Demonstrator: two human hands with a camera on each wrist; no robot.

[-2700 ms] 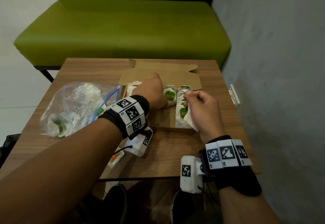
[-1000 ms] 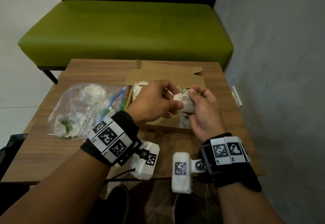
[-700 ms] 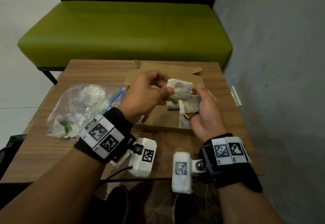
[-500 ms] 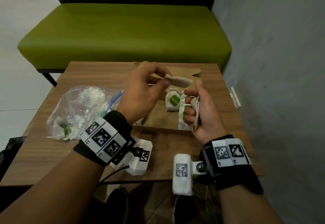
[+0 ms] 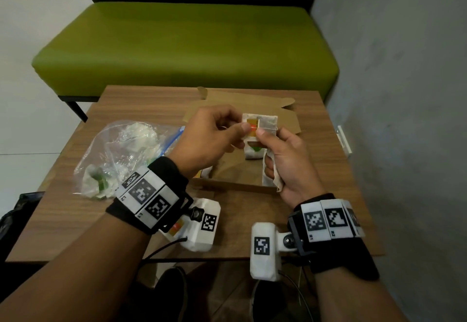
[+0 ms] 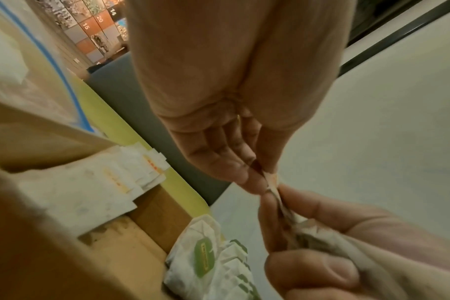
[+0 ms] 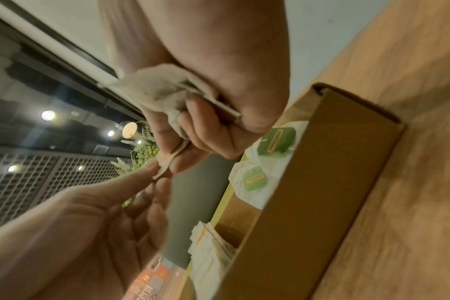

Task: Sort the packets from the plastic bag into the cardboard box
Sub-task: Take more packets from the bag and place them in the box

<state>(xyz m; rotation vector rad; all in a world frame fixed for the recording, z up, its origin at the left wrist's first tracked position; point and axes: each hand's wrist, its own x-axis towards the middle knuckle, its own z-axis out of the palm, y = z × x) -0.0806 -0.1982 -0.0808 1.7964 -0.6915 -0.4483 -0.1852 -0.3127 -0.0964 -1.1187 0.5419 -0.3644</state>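
Observation:
Both hands meet above the open cardboard box [image 5: 235,187]. My left hand [image 5: 241,127] pinches a white packet with an orange tag [image 5: 265,122] by its left edge. My right hand [image 5: 262,136] pinches the same packet from below with thumb and forefinger, and its lower fingers curl round more white packets [image 5: 272,170]. The right wrist view shows those packets [image 7: 162,87] bunched in the right palm. In the box, orange-tag packets [image 6: 103,182] stand at the left and green-tag packets [image 6: 206,255] at the right. The clear plastic bag [image 5: 121,155] with several packets lies left of the box.
The box and bag sit on a small wooden table [image 5: 316,220]. A green bench [image 5: 187,48] stands behind it and a grey wall [image 5: 404,119] runs close on the right. The box lid [image 5: 285,109] lies open toward the bench.
My left hand left the box and came to the right hand's bundle. It lifted one packet out, and now both hands pinch it with its orange tag facing me.

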